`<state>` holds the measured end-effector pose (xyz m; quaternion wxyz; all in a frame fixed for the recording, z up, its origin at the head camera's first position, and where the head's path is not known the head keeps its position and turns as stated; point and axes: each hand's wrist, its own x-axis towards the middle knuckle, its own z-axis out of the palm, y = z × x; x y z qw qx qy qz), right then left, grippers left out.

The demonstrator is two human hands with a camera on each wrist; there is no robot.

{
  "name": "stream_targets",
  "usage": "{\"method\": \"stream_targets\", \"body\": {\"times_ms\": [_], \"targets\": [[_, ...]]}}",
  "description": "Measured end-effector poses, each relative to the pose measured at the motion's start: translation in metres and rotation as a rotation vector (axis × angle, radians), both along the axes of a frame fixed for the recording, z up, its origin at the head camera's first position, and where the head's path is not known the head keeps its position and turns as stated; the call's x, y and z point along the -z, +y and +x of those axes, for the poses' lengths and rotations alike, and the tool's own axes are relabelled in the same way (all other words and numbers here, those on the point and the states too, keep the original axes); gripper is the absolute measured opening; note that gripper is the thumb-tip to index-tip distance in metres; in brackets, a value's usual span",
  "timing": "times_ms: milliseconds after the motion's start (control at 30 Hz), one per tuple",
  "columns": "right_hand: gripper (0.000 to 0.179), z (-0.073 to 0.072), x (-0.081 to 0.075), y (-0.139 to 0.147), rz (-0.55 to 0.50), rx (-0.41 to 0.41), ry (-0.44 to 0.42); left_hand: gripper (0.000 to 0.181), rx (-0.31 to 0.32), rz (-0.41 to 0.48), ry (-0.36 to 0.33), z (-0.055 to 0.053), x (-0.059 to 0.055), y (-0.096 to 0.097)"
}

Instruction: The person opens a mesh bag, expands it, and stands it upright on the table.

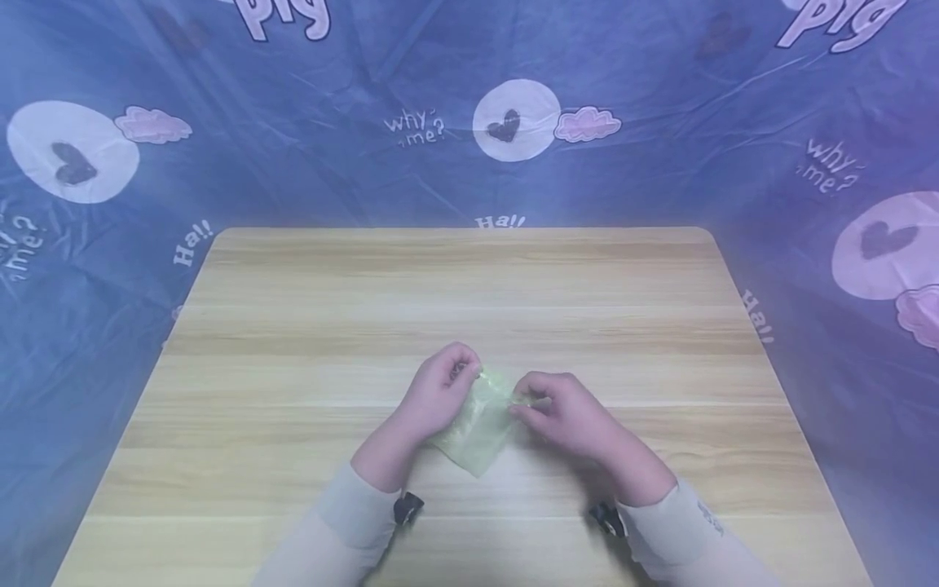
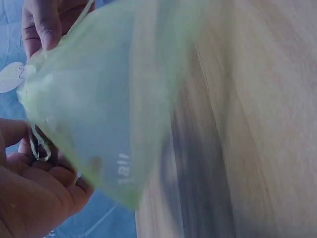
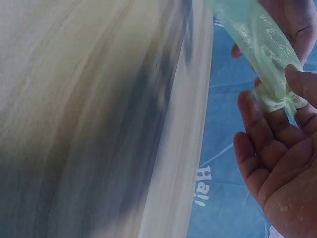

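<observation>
A sheer pale green drawstring pouch [image 1: 480,436] is held up over the table between both hands. My left hand [image 1: 440,387] pinches one upper corner, and a thin looped cord [image 2: 40,146] hangs by its fingers in the left wrist view. On the other side, my right hand [image 1: 572,416] pinches the pouch's gathered edge between thumb and fingers. The right wrist view shows the bunched fabric [image 3: 275,96] at the fingertips of that hand. Through the mesh the backdrop is visible, and the pouch hangs flat with a lower corner pointing down.
The light wood-grain table [image 1: 469,293] has rounded far corners. Behind it and along its sides hangs a blue printed cloth [image 1: 315,147]. A dark clip-like piece [image 1: 407,509] sits at the left wrist, and another [image 1: 607,518] at the right wrist.
</observation>
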<state>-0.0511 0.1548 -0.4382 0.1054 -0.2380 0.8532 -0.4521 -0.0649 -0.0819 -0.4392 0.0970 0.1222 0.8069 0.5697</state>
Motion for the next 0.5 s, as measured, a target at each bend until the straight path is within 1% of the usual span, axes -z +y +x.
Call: {"method": "stream_targets", "body": {"times_ms": [33,100,200,267,300,367,433,500], "targets": [[0.007,0.0001,0.0,0.0004,0.0,-0.004,-0.007,0.01,0.019,0.018,0.014,-0.0003,-0.0006,-0.0004],[0.006,0.0,-0.0002,0.0013,-0.001,-0.007,-0.006,0.015,0.08,0.038,0.082,-0.0011,-0.0025,-0.0016],[0.006,-0.0007,-0.0013,0.0037,-0.011,-0.006,-0.01,0.03,0.207,0.031,0.21,-0.0032,-0.006,-0.0023],[0.007,-0.0011,-0.0029,0.0051,-0.027,-0.006,-0.014,0.032,0.284,0.024,0.257,-0.0045,-0.0078,-0.0018],[0.008,-0.0014,-0.0036,0.0056,-0.037,-0.007,-0.019,0.03,0.312,0.016,0.26,-0.005,-0.0082,-0.0011],[0.01,-0.0018,-0.0048,0.0065,-0.061,-0.014,-0.033,0.023,0.344,0.007,0.237,-0.0053,-0.0083,0.0004],[0.011,-0.0021,-0.0054,0.007,-0.084,-0.023,-0.049,0.014,0.353,-0.011,0.206,-0.0047,-0.0076,0.0013],[0.012,-0.0024,-0.005,0.0077,-0.099,-0.031,-0.072,0.009,0.357,-0.035,0.182,-0.004,-0.0062,0.0017]]}}
